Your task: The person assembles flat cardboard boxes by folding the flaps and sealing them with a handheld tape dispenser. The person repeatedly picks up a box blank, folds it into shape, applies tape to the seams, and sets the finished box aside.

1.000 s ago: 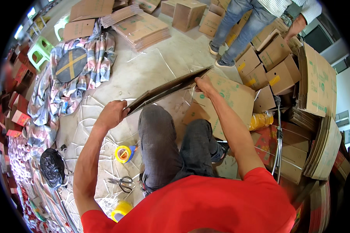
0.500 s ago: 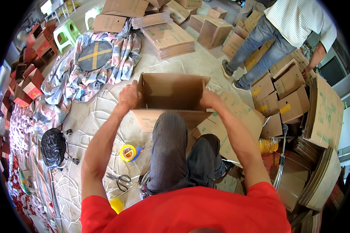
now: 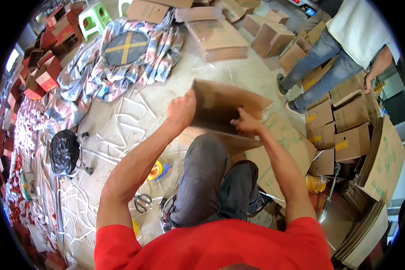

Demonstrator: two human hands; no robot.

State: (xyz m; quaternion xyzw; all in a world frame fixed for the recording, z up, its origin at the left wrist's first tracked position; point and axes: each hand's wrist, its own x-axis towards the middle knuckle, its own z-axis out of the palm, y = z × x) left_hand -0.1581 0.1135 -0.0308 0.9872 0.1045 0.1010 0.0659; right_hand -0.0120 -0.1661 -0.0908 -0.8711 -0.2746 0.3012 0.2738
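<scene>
An open cardboard box (image 3: 225, 96) stands tilted in front of my knees, its inside facing up toward me. My left hand (image 3: 182, 110) is closed on the box's left edge. At the right part of the opening, my right hand (image 3: 248, 123) has its fingers apart, with thumb and forefinger reaching over the inside; nothing shows in its grasp. The box's bottom is partly hidden behind my knee. On the floor below my left forearm lie a yellow and blue tape roll (image 3: 155, 171), partly covered by the arm, and black-handled scissors (image 3: 142, 203).
A flattened carton (image 3: 279, 157) lies to my right, near several opened boxes (image 3: 321, 114) and stacked cardboard sheets (image 3: 382, 157). Another person (image 3: 330, 63) stands at the far right. White straps (image 3: 121, 121) litter the floor at left, beside a black wheeled stool (image 3: 64, 153).
The box has swung and tilted, its left side rising. My right hand has released the right edge and moved over the opening, fingers spreading. The view has shifted left.
</scene>
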